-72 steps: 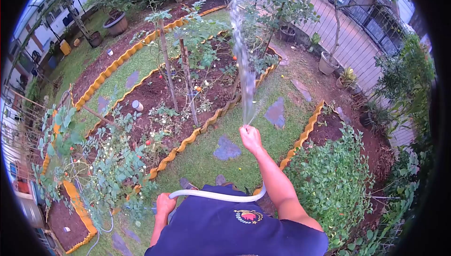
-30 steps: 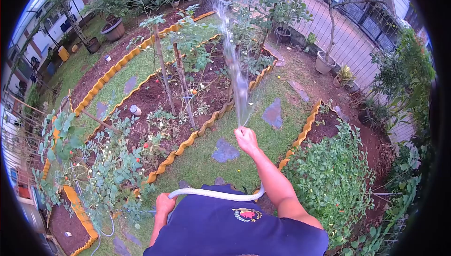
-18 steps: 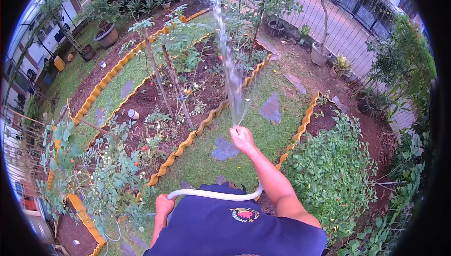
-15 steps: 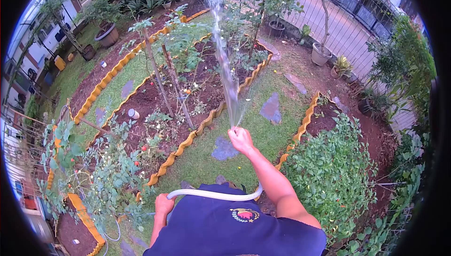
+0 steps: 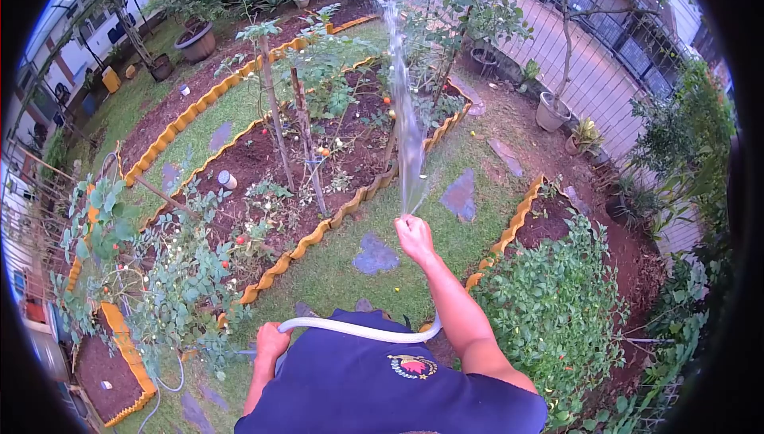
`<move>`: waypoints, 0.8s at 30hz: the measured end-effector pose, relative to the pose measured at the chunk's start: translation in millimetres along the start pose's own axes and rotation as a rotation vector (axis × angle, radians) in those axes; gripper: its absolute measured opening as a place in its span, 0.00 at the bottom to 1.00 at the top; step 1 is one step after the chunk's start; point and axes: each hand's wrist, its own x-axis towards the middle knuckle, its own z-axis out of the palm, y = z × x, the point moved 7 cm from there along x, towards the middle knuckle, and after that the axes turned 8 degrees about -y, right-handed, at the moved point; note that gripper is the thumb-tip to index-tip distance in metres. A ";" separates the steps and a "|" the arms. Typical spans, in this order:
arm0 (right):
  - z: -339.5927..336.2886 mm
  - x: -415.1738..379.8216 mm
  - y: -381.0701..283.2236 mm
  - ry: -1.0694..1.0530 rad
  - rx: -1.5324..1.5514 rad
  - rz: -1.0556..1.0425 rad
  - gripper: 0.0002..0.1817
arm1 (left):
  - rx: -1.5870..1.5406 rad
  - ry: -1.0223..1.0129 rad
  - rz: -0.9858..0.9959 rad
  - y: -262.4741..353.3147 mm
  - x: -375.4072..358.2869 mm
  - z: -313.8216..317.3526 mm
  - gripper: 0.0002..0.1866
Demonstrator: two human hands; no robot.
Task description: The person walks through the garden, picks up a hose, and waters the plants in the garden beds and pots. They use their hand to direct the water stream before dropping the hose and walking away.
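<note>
A pale garden hose (image 5: 358, 329) runs across the front of my dark shirt (image 5: 350, 378). My left hand (image 5: 272, 341) is closed around it at the left, low beside my body. Stretched forward, my right hand (image 5: 415, 237) is closed at the hose's outlet, which the fist mostly hides. A stream of water (image 5: 409, 132) shoots up and away from that fist, with thin side sprays near the fingers. Beyond it lies a soil bed (image 5: 255, 155) with staked tomato plants (image 5: 318, 104), some bearing red fruit.
Wavy yellow edging (image 5: 318, 231) borders the beds. Flat stones (image 5: 376, 254) lie in the grass path (image 5: 414, 283). A leafy green bush (image 5: 549, 307) fills the bed at right. Potted plants (image 5: 552, 111) stand along the metal fence (image 5: 605, 52). A white cup (image 5: 228, 179) lies on the soil.
The view has shifted slightly, and my right hand with the water stream appears a little farther right. Both hands keep their hold on the hose, and the water still flows.
</note>
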 end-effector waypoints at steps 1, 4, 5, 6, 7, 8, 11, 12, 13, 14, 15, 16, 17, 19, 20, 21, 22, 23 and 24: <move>2.0 0.9 3.2 0.005 -0.010 0.003 0.19 | -0.005 -0.007 -0.008 -0.1 -0.3 0.0 0.18; 3.0 4.6 12.0 0.013 -0.004 0.001 0.19 | -0.016 -0.023 -0.028 0.5 -0.4 0.0 0.17; 1.9 6.4 13.6 0.014 0.004 -0.004 0.19 | -0.018 -0.023 -0.031 1.1 -0.3 -0.5 0.17; 0.6 7.7 15.0 0.023 0.003 -0.005 0.19 | -0.020 -0.023 -0.036 1.5 -0.4 -0.9 0.17; -0.8 8.2 16.6 0.032 0.001 -0.004 0.19 | -0.016 -0.024 -0.036 2.4 -0.8 -1.3 0.17; -2.4 8.3 18.2 0.043 0.000 -0.003 0.19 | -0.010 -0.025 -0.035 3.6 -0.8 -1.7 0.17; -3.2 7.8 22.8 0.052 -0.018 -0.001 0.19 | 0.006 -0.029 -0.030 7.6 -0.9 -3.3 0.17; -4.7 8.4 23.3 0.064 -0.012 0.005 0.19 | 0.012 -0.030 -0.029 8.4 -1.5 -4.1 0.17; -6.3 8.6 23.9 0.076 -0.006 0.011 0.19 | 0.010 -0.031 -0.035 9.2 -2.3 -5.2 0.17; -7.7 8.4 24.7 0.088 -0.001 0.019 0.19 | 0.008 -0.033 -0.041 10.6 -2.9 -6.3 0.17; -7.8 8.7 25.1 0.085 0.003 0.021 0.19 | 0.006 -0.035 -0.045 11.6 -3.4 -6.9 0.17; -7.3 9.4 25.6 0.083 0.006 0.022 0.19 | 0.004 -0.035 -0.042 12.1 -3.5 -7.3 0.17; -7.1 9.4 24.2 0.081 0.010 0.023 0.19 | 0.002 -0.034 -0.040 12.2 -3.5 -7.7 0.17; -7.6 8.5 20.3 0.080 0.002 0.025 0.19 | 0.003 -0.030 -0.036 11.1 -1.5 -7.8 0.17; -7.6 7.9 18.2 0.078 -0.002 0.025 0.19 | 0.006 -0.030 -0.035 8.9 -0.2 -7.2 0.17; -7.0 7.6 17.3 0.078 0.002 0.021 0.19 | 0.009 -0.028 -0.034 7.8 0.7 -7.0 0.17; -6.1 6.8 16.8 0.079 0.007 0.017 0.19 | 0.003 -0.027 -0.039 7.2 0.8 -7.2 0.17; -5.3 6.3 16.2 0.079 0.011 0.013 0.19 | -0.002 -0.025 -0.044 7.5 -0.4 -8.6 0.16; -4.4 6.3 16.2 0.082 0.006 0.012 0.19 | -0.007 -0.024 -0.048 7.5 -1.0 -9.5 0.16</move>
